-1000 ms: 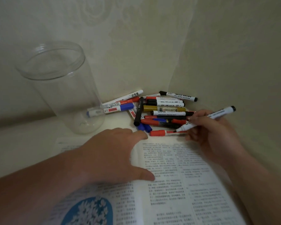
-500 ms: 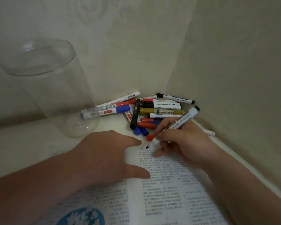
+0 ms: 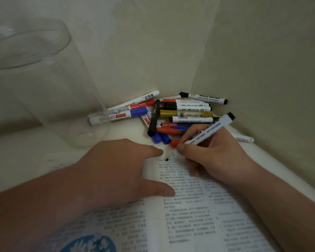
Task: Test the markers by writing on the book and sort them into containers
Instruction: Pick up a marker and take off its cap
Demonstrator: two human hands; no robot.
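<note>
My right hand (image 3: 213,157) pinches the white-barrelled, black-tipped marker (image 3: 212,129), nib at the top edge of the open printed book (image 3: 198,206); my left hand (image 3: 116,171) presses flat on the book. I reckon a long stroke could overrun the book or nudge the loose marker pile (image 3: 185,113) just beyond it.

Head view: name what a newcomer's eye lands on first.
The right hand grips a white marker, its black tip at the top of the open book, which the left hand presses flat. Behind them a heap of red, blue, black and gold markers fills the corner, beside a tall clear jar at left.
</note>
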